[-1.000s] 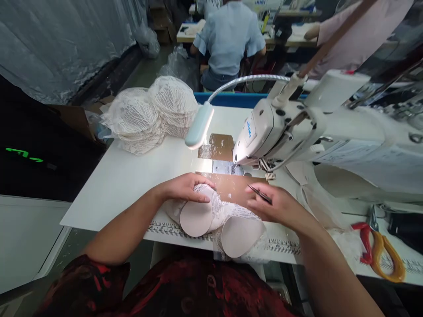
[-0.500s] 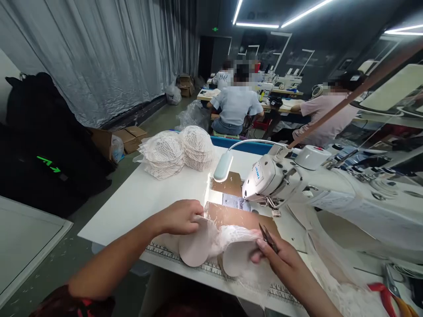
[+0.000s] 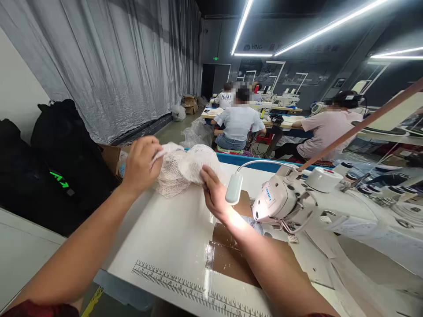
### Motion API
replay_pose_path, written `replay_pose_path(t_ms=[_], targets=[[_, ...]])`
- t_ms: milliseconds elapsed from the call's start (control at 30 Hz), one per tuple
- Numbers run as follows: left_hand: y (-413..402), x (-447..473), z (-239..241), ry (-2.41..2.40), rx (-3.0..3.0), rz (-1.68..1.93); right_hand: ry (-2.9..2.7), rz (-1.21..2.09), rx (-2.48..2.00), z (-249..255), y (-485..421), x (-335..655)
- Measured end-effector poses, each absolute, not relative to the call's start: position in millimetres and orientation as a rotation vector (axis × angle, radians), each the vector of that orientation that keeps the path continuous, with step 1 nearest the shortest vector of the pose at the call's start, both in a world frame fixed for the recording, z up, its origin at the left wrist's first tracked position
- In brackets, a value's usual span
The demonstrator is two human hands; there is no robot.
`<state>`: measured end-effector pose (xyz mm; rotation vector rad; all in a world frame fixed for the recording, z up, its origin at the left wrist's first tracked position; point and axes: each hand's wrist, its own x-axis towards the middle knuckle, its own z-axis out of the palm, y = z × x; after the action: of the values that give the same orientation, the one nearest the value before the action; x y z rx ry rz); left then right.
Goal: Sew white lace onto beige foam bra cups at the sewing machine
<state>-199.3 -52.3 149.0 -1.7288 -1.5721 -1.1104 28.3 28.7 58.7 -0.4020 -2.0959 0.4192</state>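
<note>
At the far left of the table, my left hand (image 3: 142, 164) is closed, pinching the edge of a white lace bra (image 3: 201, 160) over a stack of similar pieces. My right hand (image 3: 215, 190) grips the other cup, fingers pressed along its side and thumb out of sight. Beneath lies the pile of lace cups (image 3: 172, 182), partly covered by the bra and my left hand. Whether the small dark snips are still in my right palm cannot be seen.
A white sewing machine (image 3: 280, 198) stands right, its lamp (image 3: 234, 188) beside my right forearm. Brown board (image 3: 228, 259) lies around the needle area. A printed ruler (image 3: 185, 288) runs along the front edge. Co-workers, including one in a light shirt (image 3: 239, 121), sit beyond.
Both hands have moved forward and left from the table's front edge, carrying the bra to the lace pile. The snips seen in my right hand earlier are no longer visible. The view has tilted up.
</note>
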Motion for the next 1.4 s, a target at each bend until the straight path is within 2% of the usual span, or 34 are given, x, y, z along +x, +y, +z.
replay_pose_path(t_ms=[100,233,333,533,700,800,933,1033,1133,1267,1400], targets=[[-7,-206,153,-1.609,-1.682,-1.050,-2.029,0.328,-0.457,63,71,9],[29,-202,109,-1.838,-1.989,-0.721,-2.089,0.408,-0.682,47,102,4],[34,-200,77,-1.951,-2.088,-0.623,-2.099,0.399,-0.720,31,103,16],[35,-210,80,-1.914,-2.036,-0.864,-2.213,0.350,-0.674,23,60,58],[13,-203,88,-1.839,-2.033,-0.899,-2.445,0.370,-0.654,26,-5,133],[-18,-193,81,-1.863,-2.043,-0.913,-2.467,0.324,-0.940,25,-41,202],[-59,-177,60,-2.144,-2.047,-0.799,-2.099,0.088,-1.477,19,-76,297],[-77,-145,43,-2.315,-2.220,-0.841,-1.845,-0.126,-1.951,13,-90,347],[-80,-95,30,-2.174,-2.591,-0.992,-1.850,-0.119,-2.200,11,-90,368],[-79,-23,25,-2.082,-3.088,-1.173,-1.846,-0.123,-2.155,16,-84,377],[-87,42,32,-2.067,-3.440,-1.347,-1.708,-0.065,-1.828,27,-97,376]])
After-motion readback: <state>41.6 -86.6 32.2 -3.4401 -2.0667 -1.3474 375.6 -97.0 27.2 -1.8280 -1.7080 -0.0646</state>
